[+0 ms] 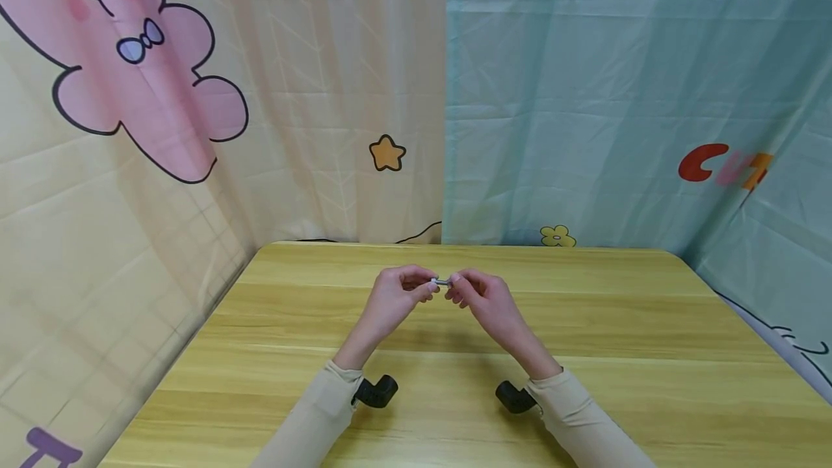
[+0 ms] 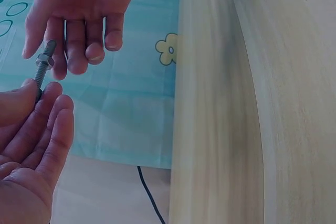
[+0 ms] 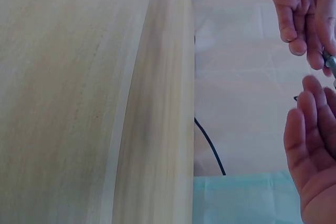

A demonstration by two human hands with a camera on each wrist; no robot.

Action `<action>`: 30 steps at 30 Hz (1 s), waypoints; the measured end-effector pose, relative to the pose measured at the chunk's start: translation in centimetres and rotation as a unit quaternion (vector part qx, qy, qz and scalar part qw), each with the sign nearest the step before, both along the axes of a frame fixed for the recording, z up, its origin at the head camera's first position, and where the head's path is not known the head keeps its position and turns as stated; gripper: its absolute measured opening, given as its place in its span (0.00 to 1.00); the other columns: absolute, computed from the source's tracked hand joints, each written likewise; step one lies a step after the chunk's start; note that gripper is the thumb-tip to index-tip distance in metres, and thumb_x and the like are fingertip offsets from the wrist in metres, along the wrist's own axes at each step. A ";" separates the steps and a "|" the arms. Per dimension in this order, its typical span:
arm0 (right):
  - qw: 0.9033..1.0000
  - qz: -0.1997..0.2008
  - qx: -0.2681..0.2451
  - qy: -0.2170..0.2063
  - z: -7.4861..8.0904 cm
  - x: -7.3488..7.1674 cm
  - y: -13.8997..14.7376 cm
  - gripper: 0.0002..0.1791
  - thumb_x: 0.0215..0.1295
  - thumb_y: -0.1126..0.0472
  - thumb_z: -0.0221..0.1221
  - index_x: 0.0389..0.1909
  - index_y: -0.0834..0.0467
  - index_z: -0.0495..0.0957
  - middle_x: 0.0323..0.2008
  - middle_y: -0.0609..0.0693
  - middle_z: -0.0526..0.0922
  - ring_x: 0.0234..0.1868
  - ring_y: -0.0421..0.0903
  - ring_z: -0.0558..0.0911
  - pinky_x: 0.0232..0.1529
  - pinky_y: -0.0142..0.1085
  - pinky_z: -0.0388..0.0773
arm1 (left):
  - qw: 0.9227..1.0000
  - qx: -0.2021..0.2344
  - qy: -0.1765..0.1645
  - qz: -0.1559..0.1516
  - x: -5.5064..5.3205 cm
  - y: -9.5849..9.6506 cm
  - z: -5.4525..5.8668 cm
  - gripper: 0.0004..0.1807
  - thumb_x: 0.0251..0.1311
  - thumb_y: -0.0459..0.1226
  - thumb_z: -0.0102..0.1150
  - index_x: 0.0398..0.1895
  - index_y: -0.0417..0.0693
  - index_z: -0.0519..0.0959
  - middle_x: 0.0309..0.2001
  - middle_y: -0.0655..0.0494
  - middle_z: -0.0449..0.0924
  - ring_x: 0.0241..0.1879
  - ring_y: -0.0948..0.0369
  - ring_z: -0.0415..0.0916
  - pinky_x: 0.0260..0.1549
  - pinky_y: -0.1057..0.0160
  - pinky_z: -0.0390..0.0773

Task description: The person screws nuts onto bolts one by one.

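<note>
A grey metal bolt (image 2: 38, 75) with a hex nut (image 2: 44, 60) on its thread is held between the two hands over the table. My left hand (image 1: 394, 296) pinches the bolt's head end between thumb and fingers. My right hand (image 1: 486, 300) is at the threaded end. In the left wrist view its index finger lies along the bolt's tip beside the nut, and its thumb stands a little apart from the nut. The other fingers of the right hand (image 2: 86, 14) are loosely extended. In the right wrist view the bolt is largely cut off by the frame edge.
A wood-grain table (image 1: 448, 410) lies below the hands. Printed curtains (image 1: 338, 92) surround its back and sides. Black camera mounts (image 1: 377, 391) stick out from both wrists, close over the tabletop. A thin dark cable (image 2: 149, 195) shows past the table edge.
</note>
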State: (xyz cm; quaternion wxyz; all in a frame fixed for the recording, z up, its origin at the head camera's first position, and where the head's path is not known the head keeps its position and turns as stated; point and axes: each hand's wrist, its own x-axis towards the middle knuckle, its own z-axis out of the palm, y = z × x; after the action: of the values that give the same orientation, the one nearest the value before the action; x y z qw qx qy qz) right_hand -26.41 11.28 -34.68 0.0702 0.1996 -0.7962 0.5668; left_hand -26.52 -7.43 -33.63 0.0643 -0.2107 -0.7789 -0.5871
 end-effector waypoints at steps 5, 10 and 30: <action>0.999 0.000 0.000 0.046 0.0 0.0 0.1 0.10 0.72 0.65 0.57 0.49 0.63 0.78 0.45 0.56 0.82 0.46 0.50 0.79 0.46 0.46 0.78 | 1.000 0.006 -0.004 0.003 0.0 0.0 0.0 0.07 0.63 0.26 0.61 0.42 0.31 0.83 0.36 0.40 0.85 0.36 0.44 0.82 0.39 0.51 0.83; 0.996 0.030 -0.002 0.082 0.1 0.1 0.1 0.10 0.67 0.70 0.60 0.48 0.64 0.78 0.45 0.58 0.81 0.47 0.51 0.80 0.48 0.49 0.78 | 1.000 0.011 -0.001 0.005 0.2 0.0 0.2 0.07 0.63 0.26 0.60 0.42 0.30 0.82 0.36 0.40 0.84 0.37 0.42 0.82 0.39 0.49 0.82; 1.000 0.006 0.013 0.012 -2.8 -2.4 0.6 0.13 0.73 0.55 0.56 0.40 0.61 0.83 0.29 0.51 0.85 0.32 0.50 0.82 0.40 0.46 0.81 | 1.000 -0.008 0.010 0.008 -2.3 -0.4 -2.6 0.05 0.63 0.33 0.65 0.40 0.42 0.85 0.36 0.52 0.86 0.33 0.56 0.83 0.36 0.59 0.82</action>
State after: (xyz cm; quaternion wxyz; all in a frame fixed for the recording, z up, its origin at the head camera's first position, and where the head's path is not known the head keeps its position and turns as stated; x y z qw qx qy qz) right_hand -28.82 11.85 -37.50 0.0733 0.2118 -0.8016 0.5542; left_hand -28.79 -7.79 -36.25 0.0751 -0.2115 -0.7847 -0.5778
